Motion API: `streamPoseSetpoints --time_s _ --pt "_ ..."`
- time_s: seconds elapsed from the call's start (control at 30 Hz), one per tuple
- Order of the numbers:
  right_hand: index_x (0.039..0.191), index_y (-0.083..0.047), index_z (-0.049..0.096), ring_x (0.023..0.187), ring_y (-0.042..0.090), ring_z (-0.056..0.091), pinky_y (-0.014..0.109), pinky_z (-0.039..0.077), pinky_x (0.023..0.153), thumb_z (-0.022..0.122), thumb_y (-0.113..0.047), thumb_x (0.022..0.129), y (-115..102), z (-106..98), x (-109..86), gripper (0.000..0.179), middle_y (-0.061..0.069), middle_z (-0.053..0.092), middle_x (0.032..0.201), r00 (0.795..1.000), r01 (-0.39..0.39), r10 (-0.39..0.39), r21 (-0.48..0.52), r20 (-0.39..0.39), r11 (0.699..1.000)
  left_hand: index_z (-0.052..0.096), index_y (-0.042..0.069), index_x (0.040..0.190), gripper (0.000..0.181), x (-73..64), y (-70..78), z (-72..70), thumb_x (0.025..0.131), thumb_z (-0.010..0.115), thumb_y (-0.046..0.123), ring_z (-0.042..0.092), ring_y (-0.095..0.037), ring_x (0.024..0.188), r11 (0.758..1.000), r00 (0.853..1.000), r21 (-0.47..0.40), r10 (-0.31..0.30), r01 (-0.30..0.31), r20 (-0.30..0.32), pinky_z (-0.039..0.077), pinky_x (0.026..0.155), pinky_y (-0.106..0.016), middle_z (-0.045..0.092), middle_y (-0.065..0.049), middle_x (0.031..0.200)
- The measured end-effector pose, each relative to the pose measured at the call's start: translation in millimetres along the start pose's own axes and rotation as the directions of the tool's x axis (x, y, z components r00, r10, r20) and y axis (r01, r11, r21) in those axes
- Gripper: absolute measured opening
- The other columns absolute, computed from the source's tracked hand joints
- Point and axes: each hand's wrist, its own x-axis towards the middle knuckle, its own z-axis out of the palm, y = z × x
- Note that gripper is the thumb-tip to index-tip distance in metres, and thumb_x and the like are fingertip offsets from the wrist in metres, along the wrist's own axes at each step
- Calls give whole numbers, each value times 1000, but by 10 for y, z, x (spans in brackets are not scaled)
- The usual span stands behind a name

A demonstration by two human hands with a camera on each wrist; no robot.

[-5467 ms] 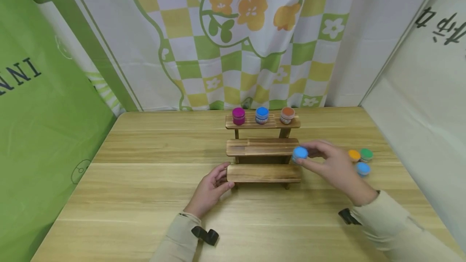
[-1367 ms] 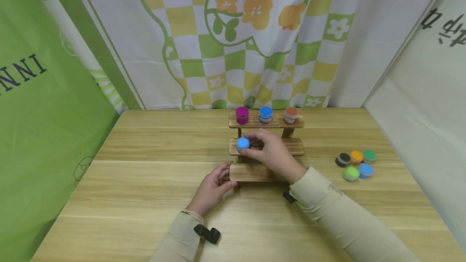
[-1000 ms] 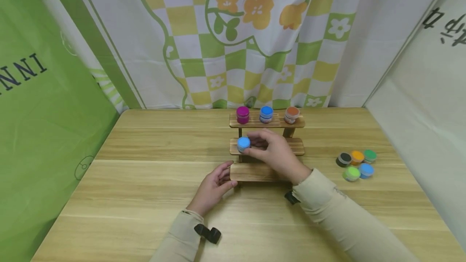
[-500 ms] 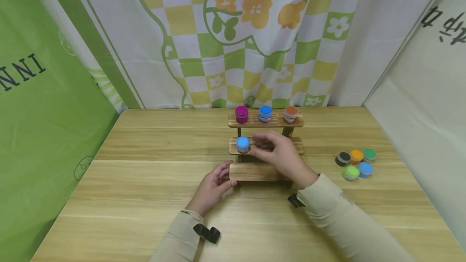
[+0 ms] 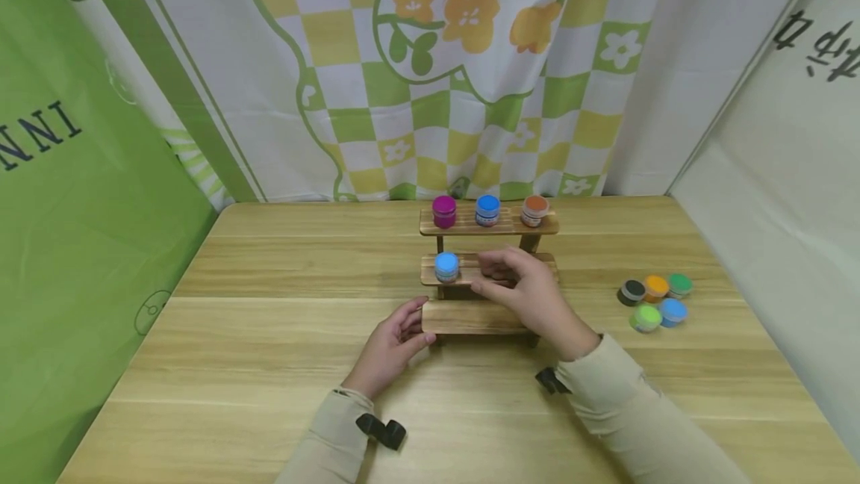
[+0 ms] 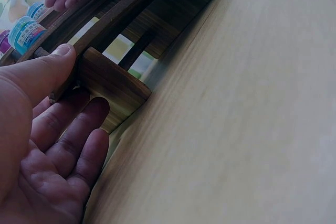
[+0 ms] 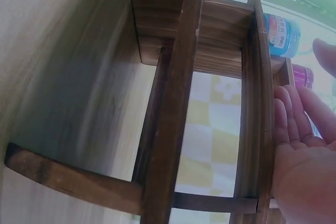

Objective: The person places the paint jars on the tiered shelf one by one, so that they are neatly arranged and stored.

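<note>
The fingers (image 5: 508,255) of our right hand (image 5: 534,303) are loosely parted and hold nothing, while our left hand (image 5: 388,353) grips the end of the bottom step (image 5: 477,317). By our reading we are not quite halfway: three pots (image 5: 487,211) stand on the top step (image 5: 466,225) and a light-blue pot (image 5: 446,267) on the middle step (image 5: 466,270), with five more pots (image 5: 647,318) left on the bench (image 5: 282,342). The light-blue pot sits just left of those fingers, apart from them.

From here I see a checked curtain (image 5: 437,125) at twelve o'clock, green sheeting (image 5: 87,230) at nine, pale sheeting (image 5: 786,163) at three, wood-grain tabletop (image 5: 470,409) at six.
</note>
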Motion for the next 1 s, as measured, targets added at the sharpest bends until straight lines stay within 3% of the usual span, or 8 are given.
streamPoseSetpoints --time_s 0.6,1.0 --pt "120 -4 70 101 23 66 41 56 91 83 -13 84 -8 -46 -201 39 7 69 110 998 9 -13 -59 -65 998 43 11 151 63 -9 12 4 95 71 20 61 -25 119 1000 1000 23 -1 1 -10 50 101 -30 61 -13 138" --pt "124 -2 67 107 26 65 44 54 94 79 -17 88 56 -107 -311 40 9 68 117 996 -43 39 -48 -82 998 43 11 151 63 -12 17 6 96 71 20 61 -25 119 1000 1000 21 1 0 -10 50 101 -30 60 -13 138"
